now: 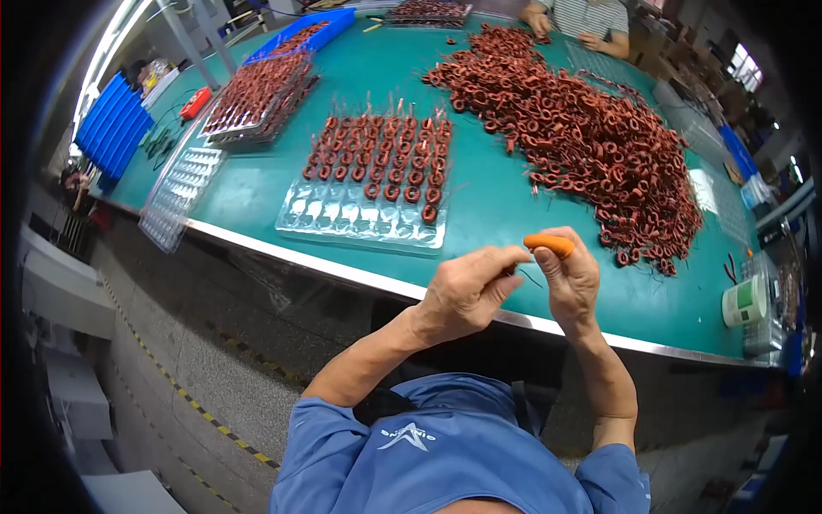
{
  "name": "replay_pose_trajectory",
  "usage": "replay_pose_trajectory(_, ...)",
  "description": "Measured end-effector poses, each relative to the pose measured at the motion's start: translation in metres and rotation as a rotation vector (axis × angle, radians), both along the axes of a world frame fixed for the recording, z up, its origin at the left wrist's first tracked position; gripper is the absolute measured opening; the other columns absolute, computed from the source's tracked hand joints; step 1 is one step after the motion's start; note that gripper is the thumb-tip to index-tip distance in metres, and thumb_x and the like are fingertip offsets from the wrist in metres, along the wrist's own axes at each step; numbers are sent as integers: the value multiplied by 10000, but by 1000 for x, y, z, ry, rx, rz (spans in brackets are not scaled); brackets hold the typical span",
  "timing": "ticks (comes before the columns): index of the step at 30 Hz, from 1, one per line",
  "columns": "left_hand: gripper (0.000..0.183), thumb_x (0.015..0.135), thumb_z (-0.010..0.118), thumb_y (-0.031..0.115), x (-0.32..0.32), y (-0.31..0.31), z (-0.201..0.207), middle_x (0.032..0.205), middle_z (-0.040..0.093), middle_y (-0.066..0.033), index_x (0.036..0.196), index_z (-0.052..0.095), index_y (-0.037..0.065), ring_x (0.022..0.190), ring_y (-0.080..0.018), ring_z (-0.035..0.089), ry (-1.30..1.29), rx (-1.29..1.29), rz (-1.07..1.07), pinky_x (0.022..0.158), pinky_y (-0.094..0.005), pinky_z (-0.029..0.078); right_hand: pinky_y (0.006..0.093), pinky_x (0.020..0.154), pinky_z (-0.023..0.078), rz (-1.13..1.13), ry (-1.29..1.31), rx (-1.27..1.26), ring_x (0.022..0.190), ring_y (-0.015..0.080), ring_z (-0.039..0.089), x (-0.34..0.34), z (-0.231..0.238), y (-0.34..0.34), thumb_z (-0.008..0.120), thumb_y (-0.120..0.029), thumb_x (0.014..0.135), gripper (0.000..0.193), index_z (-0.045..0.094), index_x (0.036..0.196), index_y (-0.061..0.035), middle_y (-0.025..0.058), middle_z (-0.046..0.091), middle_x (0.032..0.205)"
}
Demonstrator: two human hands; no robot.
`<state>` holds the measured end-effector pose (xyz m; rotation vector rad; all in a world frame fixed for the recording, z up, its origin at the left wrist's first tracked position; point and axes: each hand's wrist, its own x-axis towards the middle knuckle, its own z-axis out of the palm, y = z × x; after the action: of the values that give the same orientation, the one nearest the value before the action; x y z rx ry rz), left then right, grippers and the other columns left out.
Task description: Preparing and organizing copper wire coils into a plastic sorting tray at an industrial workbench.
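**Left grip (471, 289) and right grip (574, 283) are meeting over the near edge of the table (244, 190)**

The person's left grip is pinching with its fingertips together, and a thin dark wire (533, 277) is sticking out from it toward the right grip; whatever the wire is joined to is being hidden by the fingers. The right grip is pressing its thumb to a finger that is wearing an orange finger cover (552, 246); whether anything is lying between them, one cannot tell. The two are probably sitting this close so that both can be reaching the fine wire, and the cover is likely shielding the fingertip.

Beyond the left grip and to its left, a clear tray (360, 231) is holding red-brown rings (377, 147) in its far rows, while the rows nearer the grip are showing shiny moulded wells. Wire ends are rising from the rings, presumably arranged that way so they are not tangling. Farther out on that side, stacked trays (229, 134) are carrying more rings, and a blue bin (340, 20) behind them is containing some too. Beyond the right grip, a loose pile (591, 128) of rings is spreading, seemingly for easy reach. To that grip's right, a white tub (733, 307) is sitting, its contents not showing.
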<state>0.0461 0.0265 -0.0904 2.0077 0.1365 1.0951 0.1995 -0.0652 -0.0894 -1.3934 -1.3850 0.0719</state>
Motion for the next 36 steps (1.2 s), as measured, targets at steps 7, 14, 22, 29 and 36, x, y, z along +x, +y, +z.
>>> replay_pose_trajectory(7, 179, 888, 613, 36, 17, 10, -20, 715, 591, -60, 1061, 578, 1, 591, -106, 572, 90, -196, 85, 541, -250, 459, 370, 597, 468, -146, -517, 224, 706, 298, 564, -9, -1, -4, 711, -32, 764, 142, 612, 837, 39, 145, 593, 852)
replay_pose_trajectory(14, 182, 936, 569, 92, 4, 9, -10, 680, 545, -19, 1084, 508, 5, 551, -76, 512, 118, -588, -216, 505, -216, 419, 250, 718, 428, 77, 519, 20, 828, 136, 533, -7, -9, -1, 600, -177, 932, 188, 669, 951, -3, 48, 587, 956)
replay_pose_trajectory(22, 146, 987, 499, 162, 8, 16, -9, 703, 488, -14, 1029, 472, 25, 574, -86, 522, 191, -683, -284, 505, -213, 418, 243, 714, 424, 8, 375, 8, 825, 108, 513, -9, -9, -5, 593, -186, 943, 208, 665, 953, 9, 24, 577, 963)
replay_pose_trajectory(29, 139, 988, 473, 155, 10, 6, -10, 691, 478, -4, 1016, 477, 19, 540, -84, 501, 58, -837, -336, 486, -220, 414, 260, 760, 444, 177, 920, -47, 824, 116, 552, -8, -25, 2, 541, -244, 971, 273, 654, 1012, 1, 35, 627, 912)
replay_pose_trajectory(36, 213, 982, 470, 106, 5, 12, -15, 759, 531, -43, 1158, 400, 10, 659, -105, 536, 64, -739, -339, 615, -243, 468, 269, 760, 477, 151, 859, -30, 857, 133, 594, -4, -41, -7, 506, -306, 991, 377, 588, 1151, 26, 63, 638, 938)
